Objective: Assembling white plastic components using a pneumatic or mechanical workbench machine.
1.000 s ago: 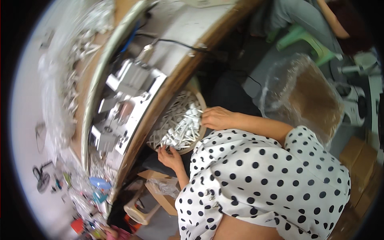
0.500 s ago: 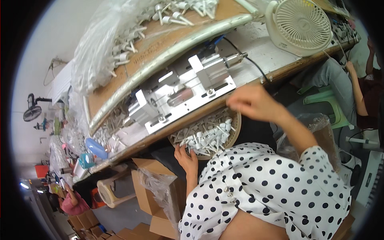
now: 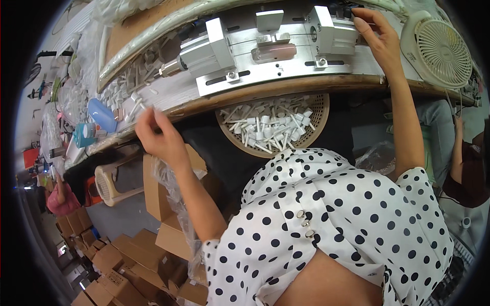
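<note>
Across the top, a long white-topped workbench (image 3: 176, 87) with a brown front edge. On it, a silver twin-block fixture (image 3: 296, 66), one block facing the other along a slotted base. Below the bench edge, a round tan perforated basket (image 3: 320, 116), heaped with white capped stems (image 3: 270, 130) pointing every way. Far right on the bench, a cream desk fan (image 3: 443, 48). At the fixture's right end, the right hand (image 3: 380, 41), thumb and fingers spread beside a dark fitting (image 3: 348, 11); cannot tell whether closed on anything. Over the front edge at left, the left hand (image 3: 162, 140), blurred, thumb and fingers curled near each other; cannot tell whether pinching a piece. Between the blocks, a small pinkish cylinder (image 3: 275, 52), lying lengthwise, well apart from both hands. Smallest, a loose white capped stem (image 3: 136, 97) on the bench, just up and left of the left hand, long axis apparently slanting toward the front edge; left hand clearly nearer, right hand well apart, beyond the fixture.
</note>
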The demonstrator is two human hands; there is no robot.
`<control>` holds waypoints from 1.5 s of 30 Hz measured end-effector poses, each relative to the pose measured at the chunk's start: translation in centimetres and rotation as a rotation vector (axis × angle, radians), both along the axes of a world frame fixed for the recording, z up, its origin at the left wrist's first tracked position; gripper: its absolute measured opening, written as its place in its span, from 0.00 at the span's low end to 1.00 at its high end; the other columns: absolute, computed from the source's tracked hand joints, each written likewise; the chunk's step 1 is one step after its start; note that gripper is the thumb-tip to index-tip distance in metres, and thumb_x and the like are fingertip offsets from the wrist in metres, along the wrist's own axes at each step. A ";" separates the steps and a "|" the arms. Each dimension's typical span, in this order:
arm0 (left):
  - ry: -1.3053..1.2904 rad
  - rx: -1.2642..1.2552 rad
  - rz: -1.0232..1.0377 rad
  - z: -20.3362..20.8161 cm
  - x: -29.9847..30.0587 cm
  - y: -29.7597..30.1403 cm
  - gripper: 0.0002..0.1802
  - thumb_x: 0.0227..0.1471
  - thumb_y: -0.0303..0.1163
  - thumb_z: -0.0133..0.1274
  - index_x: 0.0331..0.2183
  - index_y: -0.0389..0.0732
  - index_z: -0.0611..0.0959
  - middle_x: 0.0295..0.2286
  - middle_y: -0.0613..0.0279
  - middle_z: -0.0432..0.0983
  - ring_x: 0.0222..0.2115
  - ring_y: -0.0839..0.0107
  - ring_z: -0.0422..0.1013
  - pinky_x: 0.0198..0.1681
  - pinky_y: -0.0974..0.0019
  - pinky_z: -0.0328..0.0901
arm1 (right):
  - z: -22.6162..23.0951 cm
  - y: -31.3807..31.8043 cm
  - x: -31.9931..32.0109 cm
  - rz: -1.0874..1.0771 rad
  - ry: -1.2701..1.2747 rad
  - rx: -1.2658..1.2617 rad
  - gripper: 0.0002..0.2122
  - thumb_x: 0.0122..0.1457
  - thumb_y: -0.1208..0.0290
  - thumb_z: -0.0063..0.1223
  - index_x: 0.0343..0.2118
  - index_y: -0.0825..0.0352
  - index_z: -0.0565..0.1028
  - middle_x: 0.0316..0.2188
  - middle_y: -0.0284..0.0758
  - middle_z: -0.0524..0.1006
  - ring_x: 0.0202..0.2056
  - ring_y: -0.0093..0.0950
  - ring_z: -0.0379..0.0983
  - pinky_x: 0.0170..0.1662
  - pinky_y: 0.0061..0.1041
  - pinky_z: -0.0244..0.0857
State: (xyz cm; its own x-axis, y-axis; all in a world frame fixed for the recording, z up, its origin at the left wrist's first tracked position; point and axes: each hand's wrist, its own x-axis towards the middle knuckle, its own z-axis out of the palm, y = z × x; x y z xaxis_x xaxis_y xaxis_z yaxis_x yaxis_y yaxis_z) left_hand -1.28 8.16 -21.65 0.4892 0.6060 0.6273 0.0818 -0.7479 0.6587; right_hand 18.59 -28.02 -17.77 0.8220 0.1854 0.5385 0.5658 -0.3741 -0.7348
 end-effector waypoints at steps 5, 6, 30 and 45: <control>-0.191 -0.782 -0.408 3.8 8.0 0.7 0.08 0.48 0.29 0.53 0.30 0.35 0.78 0.27 0.63 0.72 0.27 0.77 0.67 0.30 0.75 0.62 | -0.4 1.3 0.6 0.164 0.239 0.129 0.13 0.54 0.68 0.50 0.41 0.67 0.67 0.26 0.24 0.66 0.25 0.13 0.60 0.27 0.13 0.56; -0.183 -0.796 -0.431 3.1 8.7 1.3 0.08 0.48 0.29 0.53 0.30 0.35 0.78 0.27 0.63 0.72 0.27 0.77 0.67 0.30 0.75 0.62 | -0.1 1.6 0.4 0.150 0.223 0.061 0.14 0.54 0.67 0.50 0.42 0.67 0.67 0.27 0.27 0.69 0.27 0.16 0.63 0.29 0.15 0.58; -0.172 -0.489 -0.206 2.1 10.5 0.8 0.14 0.45 0.27 0.54 0.12 0.40 0.72 0.11 0.73 0.63 0.12 0.85 0.57 0.16 0.81 0.51 | 1.6 2.7 -0.4 -0.070 0.035 -0.271 0.19 0.55 0.60 0.41 0.45 0.65 0.65 0.27 0.49 0.74 0.32 0.46 0.71 0.34 0.37 0.62; -0.090 0.226 -0.139 7.2 9.0 -1.8 0.05 0.43 0.22 0.53 0.28 0.36 0.77 0.30 0.60 0.71 0.32 0.66 0.66 0.40 0.66 0.60 | 8.1 2.3 4.2 0.041 -0.368 -0.257 0.06 0.51 0.70 0.50 0.29 0.66 0.76 0.21 0.33 0.76 0.24 0.24 0.71 0.27 0.21 0.63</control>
State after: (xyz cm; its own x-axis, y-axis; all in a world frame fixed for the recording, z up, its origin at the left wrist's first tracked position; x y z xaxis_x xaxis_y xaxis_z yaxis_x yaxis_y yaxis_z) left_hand 7.75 6.35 -14.44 0.4941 0.3767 0.7836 -0.0832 -0.8767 0.4738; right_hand 22.83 -25.70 -9.69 0.5737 0.3795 0.7258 0.7901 -0.4898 -0.3685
